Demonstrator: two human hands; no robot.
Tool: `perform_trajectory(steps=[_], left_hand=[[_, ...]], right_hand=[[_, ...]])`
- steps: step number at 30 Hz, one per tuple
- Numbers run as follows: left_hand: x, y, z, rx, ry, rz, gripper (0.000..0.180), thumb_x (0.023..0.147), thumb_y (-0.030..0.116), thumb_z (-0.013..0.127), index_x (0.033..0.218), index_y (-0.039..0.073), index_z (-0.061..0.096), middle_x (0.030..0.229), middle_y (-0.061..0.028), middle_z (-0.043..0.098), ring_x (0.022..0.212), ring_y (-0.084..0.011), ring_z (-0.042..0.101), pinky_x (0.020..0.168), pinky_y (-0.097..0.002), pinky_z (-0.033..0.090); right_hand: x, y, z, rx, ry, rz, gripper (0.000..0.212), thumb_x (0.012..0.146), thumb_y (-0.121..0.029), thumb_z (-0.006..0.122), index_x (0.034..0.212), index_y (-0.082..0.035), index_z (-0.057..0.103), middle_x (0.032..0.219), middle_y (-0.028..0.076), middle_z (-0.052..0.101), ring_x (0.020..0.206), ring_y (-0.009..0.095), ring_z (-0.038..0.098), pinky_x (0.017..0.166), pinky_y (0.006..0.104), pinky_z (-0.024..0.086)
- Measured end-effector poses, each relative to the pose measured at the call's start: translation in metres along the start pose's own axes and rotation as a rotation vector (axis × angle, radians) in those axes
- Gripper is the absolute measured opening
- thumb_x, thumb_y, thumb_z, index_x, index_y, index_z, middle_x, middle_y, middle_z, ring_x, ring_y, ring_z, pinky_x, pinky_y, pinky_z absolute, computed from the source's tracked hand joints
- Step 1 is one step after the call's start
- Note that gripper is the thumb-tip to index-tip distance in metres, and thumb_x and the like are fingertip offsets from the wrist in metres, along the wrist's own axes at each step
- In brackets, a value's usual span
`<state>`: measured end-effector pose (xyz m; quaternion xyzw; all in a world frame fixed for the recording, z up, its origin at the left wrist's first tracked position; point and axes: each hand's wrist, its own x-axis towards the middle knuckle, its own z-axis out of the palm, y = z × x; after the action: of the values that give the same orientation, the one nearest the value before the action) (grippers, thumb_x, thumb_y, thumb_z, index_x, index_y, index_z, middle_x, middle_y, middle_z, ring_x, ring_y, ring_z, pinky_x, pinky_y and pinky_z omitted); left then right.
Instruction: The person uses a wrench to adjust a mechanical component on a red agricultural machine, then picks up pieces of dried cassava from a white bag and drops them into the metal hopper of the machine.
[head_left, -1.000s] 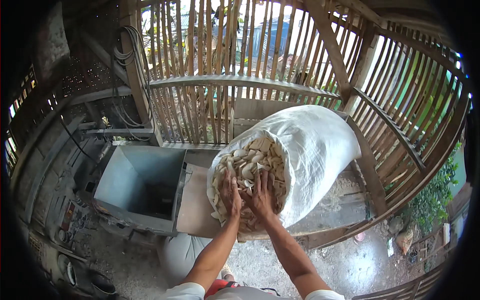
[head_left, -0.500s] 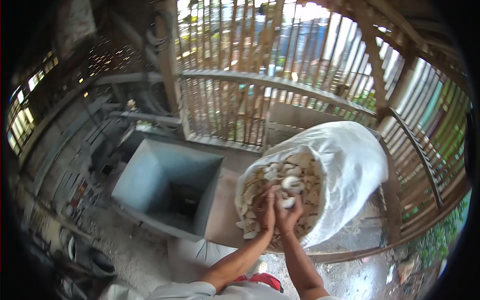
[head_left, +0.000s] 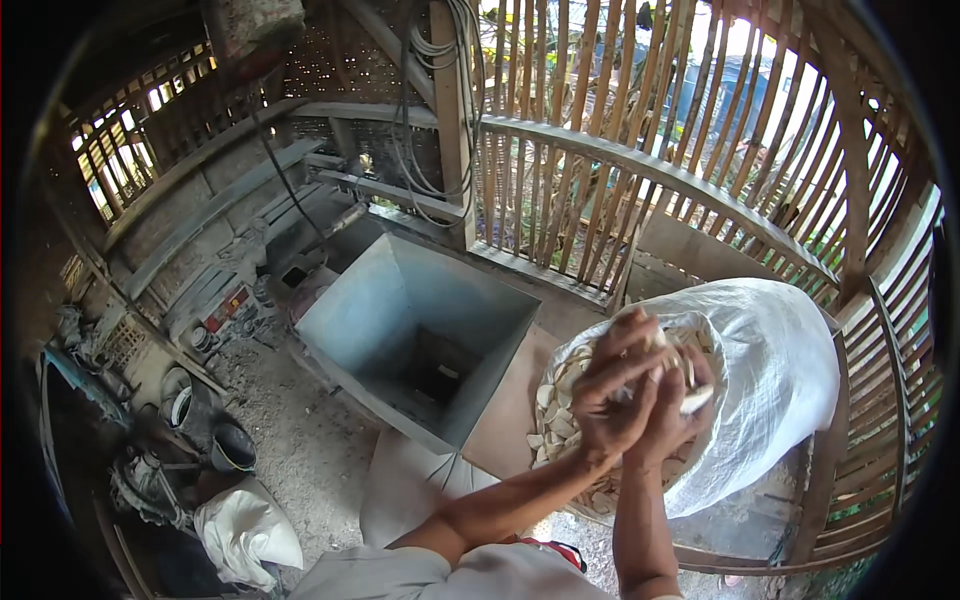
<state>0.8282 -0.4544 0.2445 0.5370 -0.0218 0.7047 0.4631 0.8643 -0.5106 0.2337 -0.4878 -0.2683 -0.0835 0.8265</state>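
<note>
A white woven sack lies on its side with its mouth toward me, full of pale, dry chunks that look like dried cassava. Over that mouth, my left hand and my right hand are cupped together around several of these pieces. One white piece sticks out at the right hand's fingers. The left fingers are partly curled, and the hands hide much of what they hold. Left of the sack stands a square, grey metal hopper with sloping walls and a dark opening at its bottom.
A brown board spans between hopper and sack. Beneath the hopper's near edge stands a pale sack. Dark buckets and a crumpled white sack lie at lower left. A slatted wooden wall with coiled cable closes the back.
Both hands have risen from among the chunks in the sack, lifting several pieces. The view has swung left, so the hopper and sack appear further right.
</note>
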Motion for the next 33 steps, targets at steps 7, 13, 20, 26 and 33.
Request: perform_trajectory(steps=[7, 13, 20, 26, 33], left_hand=[[0.113, 0.054, -0.095, 0.641, 0.093, 0.162, 0.019, 0.094, 0.001, 0.062, 0.109, -0.006, 0.071, 0.129, -0.0177, 0.065, 0.118, -0.0287, 0.063, 0.1, -0.0367, 0.051], [0.103, 0.027, -0.21, 0.51, 0.146, -0.437, 0.022, 0.096, 0.006, 0.065, 0.115, -0.004, 0.068, 0.121, -0.0153, 0.067, 0.108, -0.0206, 0.066, 0.09, -0.0298, 0.053], [0.11, 0.034, -0.231, 0.826, -0.048, -0.491, 0.026, 0.097, 0.01, 0.062, 0.12, 0.0, 0.065, 0.107, -0.016, 0.071, 0.098, -0.0243, 0.069, 0.086, -0.0343, 0.054], [0.114, 0.034, -0.242, 1.079, -0.225, -0.454, 0.019, 0.091, 0.011, 0.063, 0.107, 0.001, 0.065, 0.103, -0.0184, 0.07, 0.097, -0.0372, 0.067, 0.085, -0.0428, 0.051], [0.107, 0.03, -0.251, 0.999, -0.216, -0.423, 0.021, 0.088, 0.001, 0.06, 0.109, 0.001, 0.064, 0.107, -0.0175, 0.069, 0.099, -0.0352, 0.067, 0.086, -0.0419, 0.051]], right_hand=[[-0.018, -0.023, 0.163, 0.407, -0.299, 0.228, 0.034, 0.09, -0.012, 0.076, 0.119, 0.003, 0.065, 0.108, 0.009, 0.07, 0.094, 0.012, 0.064, 0.082, 0.0256, 0.052], [-0.049, 0.035, 0.19, 0.24, -0.708, 0.404, 0.039, 0.088, -0.025, 0.081, 0.111, 0.003, 0.067, 0.089, 0.007, 0.071, 0.081, 0.01, 0.064, 0.07, 0.0275, 0.052], [-0.043, 0.021, 0.182, -0.281, -0.84, 0.035, 0.044, 0.087, -0.045, 0.077, 0.1, -0.004, 0.067, 0.074, 0.012, 0.069, 0.069, 0.024, 0.067, 0.063, 0.0368, 0.051], [-0.042, 0.028, 0.179, -0.194, -0.83, -0.068, 0.034, 0.098, -0.03, 0.067, 0.118, -0.004, 0.061, 0.109, 0.018, 0.065, 0.097, 0.034, 0.065, 0.085, 0.0384, 0.051], [-0.042, 0.025, 0.18, -0.227, -0.906, -0.064, 0.032, 0.088, -0.008, 0.072, 0.118, -0.004, 0.064, 0.111, 0.016, 0.066, 0.1, 0.033, 0.066, 0.087, 0.0375, 0.051]])
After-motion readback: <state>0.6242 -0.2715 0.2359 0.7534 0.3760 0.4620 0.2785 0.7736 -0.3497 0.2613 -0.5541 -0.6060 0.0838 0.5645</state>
